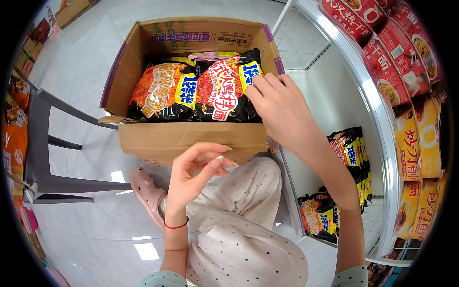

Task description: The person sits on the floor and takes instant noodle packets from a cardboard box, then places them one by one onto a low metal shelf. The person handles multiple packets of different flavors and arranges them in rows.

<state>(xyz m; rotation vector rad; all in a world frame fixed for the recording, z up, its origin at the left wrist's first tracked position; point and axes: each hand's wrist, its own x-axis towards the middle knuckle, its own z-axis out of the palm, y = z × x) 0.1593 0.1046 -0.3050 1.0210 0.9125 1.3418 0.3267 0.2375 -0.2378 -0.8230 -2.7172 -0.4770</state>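
Note:
An open cardboard box [193, 138] stands before me, holding black-and-red packets of instant noodles. In its front row are a left noodle packet [163, 89] and a right noodle packet [224, 89], side by side. My right hand [278, 104] reaches over the box's right wall, its curled fingers touching the right packet's edge; the thumb is hidden, so a grip cannot be made out. Just in front of the box, my left hand [197, 175] hovers above my knee, empty, with fingers loosely bent and apart.
To the right, a shelf's white lower level [315, 107] carries matching noodle packets [349, 154], with more in a front stack [319, 217]. Above it, a metal-edged shelf [373, 97] bears red packets [391, 53] and yellow packets [417, 147]. A grey plastic stool [37, 143] stands left.

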